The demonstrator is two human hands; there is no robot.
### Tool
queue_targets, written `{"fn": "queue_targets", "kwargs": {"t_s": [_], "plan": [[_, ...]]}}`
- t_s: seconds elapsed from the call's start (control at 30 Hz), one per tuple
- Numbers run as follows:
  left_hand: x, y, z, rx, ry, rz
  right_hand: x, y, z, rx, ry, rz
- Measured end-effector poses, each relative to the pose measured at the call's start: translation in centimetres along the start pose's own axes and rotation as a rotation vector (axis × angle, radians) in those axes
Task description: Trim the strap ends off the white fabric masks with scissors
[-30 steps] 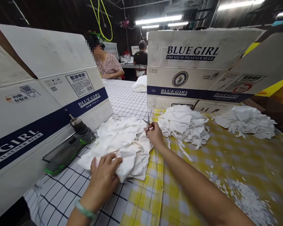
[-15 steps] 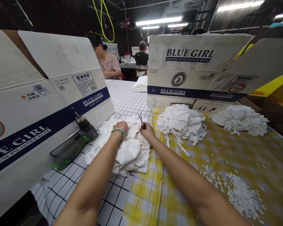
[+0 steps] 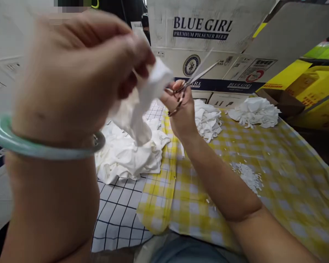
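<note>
Close to the camera, my left hand [image 3: 79, 69] is raised and pinches a white cloth piece [image 3: 142, 106], which hangs down blurred from the fingers. A green bangle [image 3: 44, 144] circles that wrist. Beyond it, my right hand [image 3: 182, 113] has its fingers in the handles of a pair of scissors [image 3: 192, 80], blades spread apart and pointing up to the right. Below the hanging piece lies a heap of white cloth pieces [image 3: 131, 157] on the table. Whether the right fingers also touch the held cloth I cannot tell.
Two more white cloth piles, a middle one [image 3: 207, 118] and a far right one [image 3: 256, 111], lie on the yellow checked cover [image 3: 203, 204]. Small white snippets [image 3: 248, 177] are scattered there. A tall carton [image 3: 208, 44] stands behind; another carton [image 3: 5, 91] is at left.
My left hand has come up from the heap toward the camera with a white cloth piece. My right hand has lifted the scissors, and the view has tilted down.
</note>
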State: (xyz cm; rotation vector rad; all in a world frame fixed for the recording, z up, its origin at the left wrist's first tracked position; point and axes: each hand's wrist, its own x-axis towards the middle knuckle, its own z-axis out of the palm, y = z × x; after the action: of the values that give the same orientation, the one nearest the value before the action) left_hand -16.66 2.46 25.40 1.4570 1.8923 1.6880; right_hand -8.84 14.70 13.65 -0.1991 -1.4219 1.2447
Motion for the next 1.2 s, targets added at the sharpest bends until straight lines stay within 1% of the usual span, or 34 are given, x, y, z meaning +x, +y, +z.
{"fn": "queue_targets", "kwargs": {"t_s": [0.03,0.07,0.1,0.13,0.17,0.23,0.27,0.33,0.4,0.47,0.53,0.6,0.63,0.7,0.73,0.77,0.8,0.87,0.93,0.97,1.0,1.03,1.07,1.13,1.17,1.2], "plan": [[-1.7,-1.0,0.6,-0.004,-0.131,0.053,-1.2,-0.5,-1.0,-0.044,0.014,0.016],[-3.5,-2.5,1.4,-0.018,-0.240,0.096,-2.8,-0.8,-2.3,-0.098,0.026,0.059],[-5.4,-4.4,2.4,-0.099,-0.302,0.026,-4.7,-1.0,-3.7,-0.152,0.038,0.120],[-7.4,-6.5,3.4,-0.197,-0.415,-0.149,-6.9,-1.0,-5.1,-0.203,0.043,0.183],[-9.3,-8.6,4.5,-0.309,-0.485,-0.334,-9.1,-1.0,-6.4,-0.245,0.016,0.249],[-12.6,-11.8,6.4,-0.558,-0.571,-0.616,-13.4,-1.1,-8.4,-0.267,-0.087,0.370],[-13.9,-12.8,7.0,-0.651,-0.593,-0.713,-15.2,-1.2,-9.0,-0.254,-0.136,0.430],[-15.4,-13.6,7.8,-0.763,-0.614,-0.818,-18.1,-1.5,-9.7,-0.186,-0.201,0.527],[-15.7,-13.5,8.0,-0.787,-0.626,-0.842,-19.8,-1.8,-9.8,-0.124,-0.198,0.572],[-15.4,-13.1,7.8,-0.774,-0.671,-0.856,-20.6,-2.1,-9.7,-0.147,-0.141,0.576],[-15.1,-13.1,7.8,-0.744,-0.748,-0.873,-20.7,-2.2,-9.8,-0.230,-0.052,0.592],[-15.0,-13.5,8.0,-0.672,-0.769,-0.858,-20.0,-2.4,-10.1,-0.263,0.004,0.648],[-15.0,-13.7,8.1,-0.608,-0.744,-0.825,-19.5,-2.6,-10.4,-0.250,0.010,0.694],[-15.3,-14.2,8.2,-0.428,-0.664,-0.694,-18.2,-3.1,-11.2,-0.213,-0.007,0.797],[-15.4,-14.3,8.2,-0.329,-0.648,-0.607,-17.6,-3.4,-11.5,-0.196,-0.027,0.850],[-15.4,-14.3,8.1,-0.243,-0.665,-0.519,-16.9,-3.6,-11.8,-0.177,-0.052,0.896],[-15.5,-14.2,8.0,-0.176,-0.708,-0.439,-16.4,-3.8,-12.1,-0.156,-0.068,0.932],[-15.4,-13.8,7.5,-0.099,-0.832,-0.315,-15.4,-4.1,-12.4,-0.120,-0.105,0.978],[-15.3,-13.3,7.0,-0.098,-0.945,-0.247,-14.8,-4.1,-12.5,-0.115,-0.148,0.981],[-15.2,-13.1,6.8,-0.126,-0.977,-0.222,-14.7,-3.9,-12.3,-0.118,-0.162,0.972],[-15.2,-12.8,6.8,-0.167,-0.982,-0.193,-14.8,-3.7,-12.1,-0.111,-0.169,0.964],[-15.2,-12.7,6.9,-0.214,-0.951,-0.161,-15.0,-3.3,-11.6,-0.086,-0.166,0.961],[-15.3,-12.5,7.1,-0.257,-0.882,-0.130,-15.5,-2.9,-11.1,-0.043,-0.151,0.967],[-15.6,-12.4,8.0,-0.349,-0.682,-0.093,-16.7,-1.9,-9.8,0.070,-0.120,0.999],[-15.9,-12.4,8.6,-0.407,-0.591,-0.112,-17.3,-1.4,-9.2,0.116,-0.102,1.014],[-16.2,-12.5,9.1,-0.473,-0.522,-0.166,-18.0,-0.9,-8.7,0.141,-0.091,1.025]]}}
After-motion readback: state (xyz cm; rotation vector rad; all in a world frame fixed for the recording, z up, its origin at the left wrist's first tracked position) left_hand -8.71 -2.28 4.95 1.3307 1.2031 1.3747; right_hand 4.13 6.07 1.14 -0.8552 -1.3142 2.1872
